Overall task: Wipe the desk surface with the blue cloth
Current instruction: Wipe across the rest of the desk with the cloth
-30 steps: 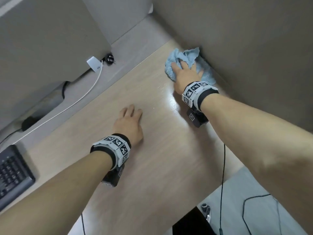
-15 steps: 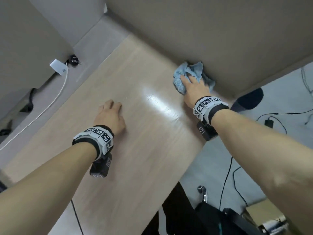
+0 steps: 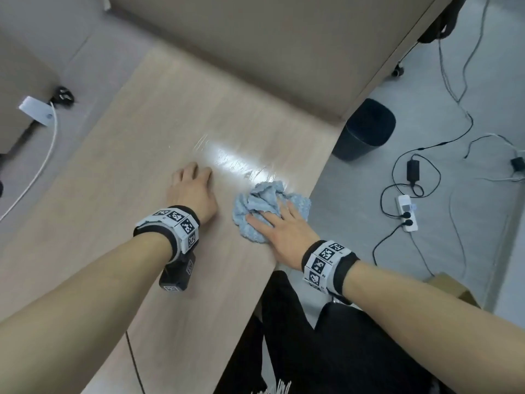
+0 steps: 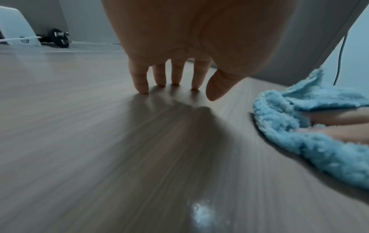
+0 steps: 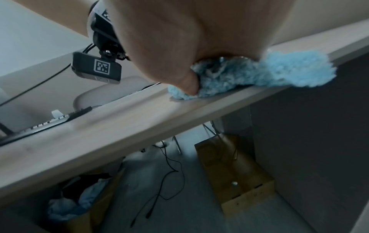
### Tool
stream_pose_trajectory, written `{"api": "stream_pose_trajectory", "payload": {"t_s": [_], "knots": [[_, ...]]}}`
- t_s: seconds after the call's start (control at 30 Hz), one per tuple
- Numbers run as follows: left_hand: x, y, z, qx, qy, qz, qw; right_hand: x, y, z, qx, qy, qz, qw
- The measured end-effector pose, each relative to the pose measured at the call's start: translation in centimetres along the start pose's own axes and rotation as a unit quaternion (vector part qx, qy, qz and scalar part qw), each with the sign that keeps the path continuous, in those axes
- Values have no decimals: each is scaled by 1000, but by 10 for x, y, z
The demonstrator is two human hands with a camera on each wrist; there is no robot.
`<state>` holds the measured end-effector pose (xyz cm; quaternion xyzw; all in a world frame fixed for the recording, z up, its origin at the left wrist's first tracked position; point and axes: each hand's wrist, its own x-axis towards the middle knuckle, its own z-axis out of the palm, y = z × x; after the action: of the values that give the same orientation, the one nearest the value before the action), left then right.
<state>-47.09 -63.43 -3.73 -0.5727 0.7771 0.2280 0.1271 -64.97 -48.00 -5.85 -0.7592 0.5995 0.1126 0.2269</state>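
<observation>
Desk (image 3: 159, 137) edge: right hand (image 3: 287, 234) presses cloth (image 3: 267, 203).

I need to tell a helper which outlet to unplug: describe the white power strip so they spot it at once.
Look on the grey floor right of the desk, past the black bin. The power strip is the white bar holding two black plugs, unlike the small black adapter beyond it.

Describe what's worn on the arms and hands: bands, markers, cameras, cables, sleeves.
No sleeves or gloves: both forearms are bare. The left hand and right hand each have a wristband of white tiles printed with black square fiducial markers over a black strap. Under each wrist hangs a small black camera block bearing its own white marker tag. A thin black cable trails from the left one.
</observation>
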Motion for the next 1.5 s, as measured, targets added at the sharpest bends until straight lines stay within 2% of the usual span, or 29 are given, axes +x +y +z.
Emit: {"api": "stream_pose_trajectory", "payload": {"t_s": [0.07,0.13,0.37,0.5,0.67,0.8,0.87,0.97,1.1,1.17,1.23,1.33,1.43,1.5], "knots": [[2,0,-1,11,5,-2,1000,5,20,1,2,0,-17,1000],[5,1,-3,15,2,-8,1000,16,41,-9,7,20,-4,1000],[8,10,-7,12,2,-30,999,63,142,-66,38,70,158,984],[8,8,-7,30,-1,-23,999,76,176,-81,43,66,204,976],[7,7,-8,36,-7,-20,999,65,158,-61,60,94,220,969],[3,6,-6,49,-8,-12,999,53,147,-62,60,66,224,970],[2,4,-6,59,-10,-7,998,46,125,-65,57,40,222,973],[-3,-2,-1,48,-8,16,999,21,67,-50,55,-2,170,984],[-17,-13,10,24,20,43,999,-23,-1,-2,19,-30,23,999],[-24,-17,15,20,27,40,999,-39,-8,11,8,-50,-33,998],[-36,-22,17,17,35,35,999,-50,-2,7,0,-61,-56,997],[-50,-29,17,9,38,27,999,-43,20,-9,1,-20,-36,999],[-60,-43,18,11,38,6,999,-13,36,-18,39,5,60,997],[-63,-51,20,17,21,-7,1000,1,22,-19,45,2,88,995]]}}
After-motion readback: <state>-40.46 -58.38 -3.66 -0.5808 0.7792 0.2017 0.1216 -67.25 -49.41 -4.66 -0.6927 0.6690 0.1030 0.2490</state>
